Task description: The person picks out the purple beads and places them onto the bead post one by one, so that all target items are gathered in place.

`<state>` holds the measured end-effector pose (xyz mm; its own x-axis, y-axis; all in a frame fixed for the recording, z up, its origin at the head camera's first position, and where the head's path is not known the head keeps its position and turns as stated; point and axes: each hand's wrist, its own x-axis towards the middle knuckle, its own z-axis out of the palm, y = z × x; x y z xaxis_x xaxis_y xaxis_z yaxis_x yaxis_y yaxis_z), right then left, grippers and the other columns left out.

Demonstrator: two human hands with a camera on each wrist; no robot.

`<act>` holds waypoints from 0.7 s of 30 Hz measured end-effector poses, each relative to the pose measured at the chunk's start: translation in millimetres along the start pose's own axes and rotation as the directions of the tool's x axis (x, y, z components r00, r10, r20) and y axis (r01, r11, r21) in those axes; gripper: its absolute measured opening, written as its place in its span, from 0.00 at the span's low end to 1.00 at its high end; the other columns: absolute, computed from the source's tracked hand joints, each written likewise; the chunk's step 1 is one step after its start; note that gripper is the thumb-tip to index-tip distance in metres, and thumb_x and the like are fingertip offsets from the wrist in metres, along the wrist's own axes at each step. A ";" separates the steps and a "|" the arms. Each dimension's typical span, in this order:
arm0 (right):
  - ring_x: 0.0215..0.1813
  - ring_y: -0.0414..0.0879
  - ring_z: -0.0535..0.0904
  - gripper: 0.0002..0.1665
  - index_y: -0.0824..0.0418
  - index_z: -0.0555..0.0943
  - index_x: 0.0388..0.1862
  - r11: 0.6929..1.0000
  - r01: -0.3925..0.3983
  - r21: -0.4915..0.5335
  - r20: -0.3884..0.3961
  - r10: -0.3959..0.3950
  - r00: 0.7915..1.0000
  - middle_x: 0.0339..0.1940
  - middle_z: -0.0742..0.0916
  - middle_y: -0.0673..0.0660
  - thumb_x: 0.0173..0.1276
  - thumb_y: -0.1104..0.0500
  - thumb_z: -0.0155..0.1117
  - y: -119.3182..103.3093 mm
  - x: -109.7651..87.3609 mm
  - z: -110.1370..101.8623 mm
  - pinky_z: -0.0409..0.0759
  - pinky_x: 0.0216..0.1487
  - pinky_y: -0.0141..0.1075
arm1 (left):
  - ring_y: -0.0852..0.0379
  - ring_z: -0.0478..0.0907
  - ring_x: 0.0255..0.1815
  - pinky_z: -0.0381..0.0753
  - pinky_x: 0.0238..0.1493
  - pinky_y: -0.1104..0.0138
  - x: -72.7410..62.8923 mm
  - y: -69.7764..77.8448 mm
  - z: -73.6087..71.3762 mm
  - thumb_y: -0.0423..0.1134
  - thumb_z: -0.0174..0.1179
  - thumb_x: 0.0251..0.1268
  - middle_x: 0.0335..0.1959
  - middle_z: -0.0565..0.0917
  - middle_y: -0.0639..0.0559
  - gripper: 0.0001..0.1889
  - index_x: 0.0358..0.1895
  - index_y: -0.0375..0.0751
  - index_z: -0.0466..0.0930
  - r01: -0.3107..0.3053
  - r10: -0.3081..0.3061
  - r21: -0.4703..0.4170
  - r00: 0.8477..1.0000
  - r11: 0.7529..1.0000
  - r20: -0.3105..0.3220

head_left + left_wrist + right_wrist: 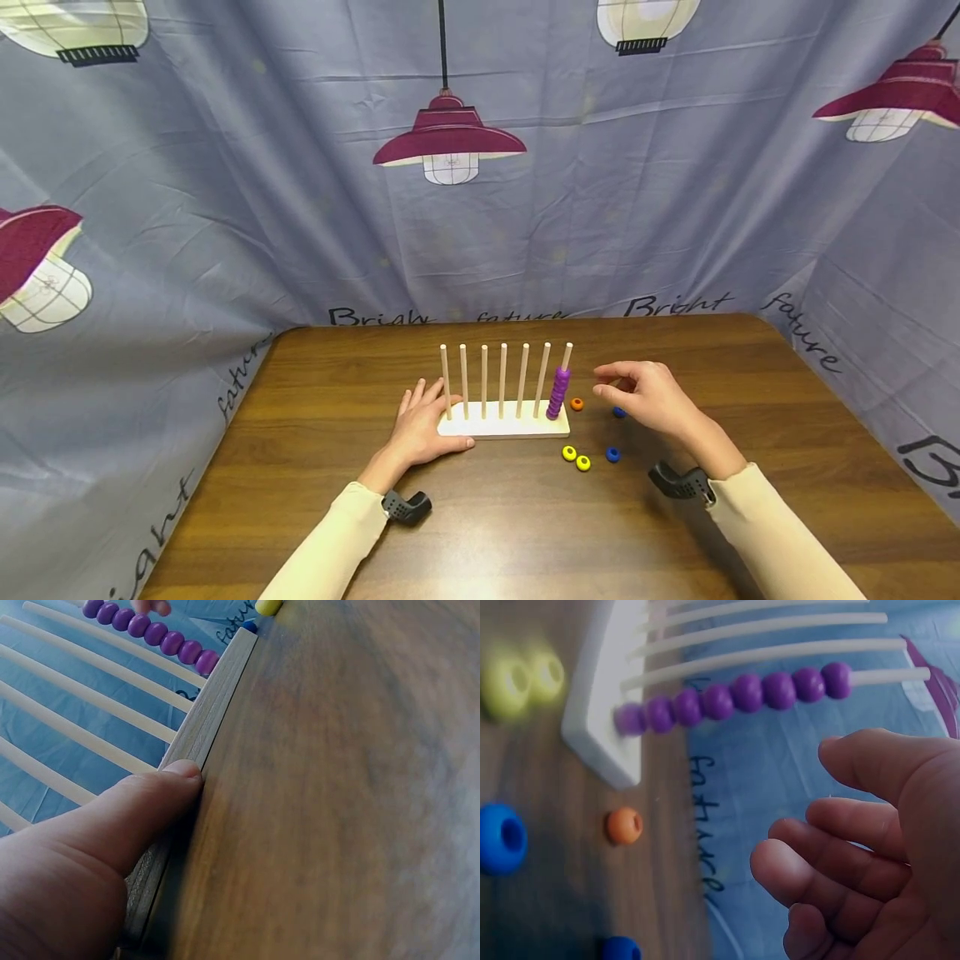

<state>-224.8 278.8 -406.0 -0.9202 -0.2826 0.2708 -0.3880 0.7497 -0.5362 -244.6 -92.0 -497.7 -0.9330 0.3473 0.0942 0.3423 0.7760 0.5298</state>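
A wooden peg rack with several upright pegs stands on the table. Purple beads are stacked on its rightmost peg, whose tip rises bare above them. My left hand holds the rack's left end, thumb along the front edge of the base and fingers at the far side. To the right of the purple stack, my right hand hovers over the table with thumb and fingers apart and nothing between them. An orange bead lies by the rack's right end.
Two yellow beads lie in front of the rack's right corner. One blue bead sits to their right, and another blue bead is partly under the right hand. A printed curtain hangs behind the wooden table.
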 end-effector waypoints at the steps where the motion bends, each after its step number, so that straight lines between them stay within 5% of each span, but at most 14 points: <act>1: 0.30 0.33 0.80 0.15 0.64 0.88 0.48 1.000 -0.002 -0.003 0.001 0.002 1.000 0.34 0.93 0.53 0.67 0.57 0.70 2.0 -0.9 1.1 0.76 0.29 0.29 | 0.27 0.50 0.82 0.46 0.80 0.35 -0.3 -0.1 0.0 0.59 0.75 0.48 0.79 0.64 0.35 0.39 0.65 0.48 0.79 0.000 0.000 -0.002 1.000 1.000 -0.001; 14: 0.32 0.38 0.83 0.17 0.65 0.88 0.50 0.998 -0.045 -0.039 0.008 0.045 0.999 0.37 0.93 0.55 0.67 0.56 0.70 20.4 -3.5 4.8 0.77 0.31 0.30 | 0.28 0.49 0.83 0.44 0.81 0.36 0.3 -5.4 -5.0 0.58 0.76 0.47 0.79 0.63 0.34 0.42 0.69 0.47 0.77 -0.020 0.022 -0.060 1.000 0.998 0.022; 21: 0.44 0.58 0.87 0.23 0.68 0.84 0.57 0.995 -0.045 -0.090 -0.054 0.040 0.998 0.50 0.89 0.67 0.69 0.55 0.69 33.4 -7.0 1.9 0.85 0.42 0.47 | 0.29 0.50 0.83 0.50 0.80 0.36 -6.5 -17.1 -35.1 0.50 0.72 0.57 0.80 0.61 0.34 0.42 0.75 0.43 0.68 -0.025 0.040 -0.172 0.996 0.985 0.084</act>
<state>-231.5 304.7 -427.3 -0.9311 -0.2196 0.2914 -0.3398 0.8126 -0.4734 -248.2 -126.0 -477.8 -0.9059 0.4212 0.0446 0.3416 0.6645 0.6646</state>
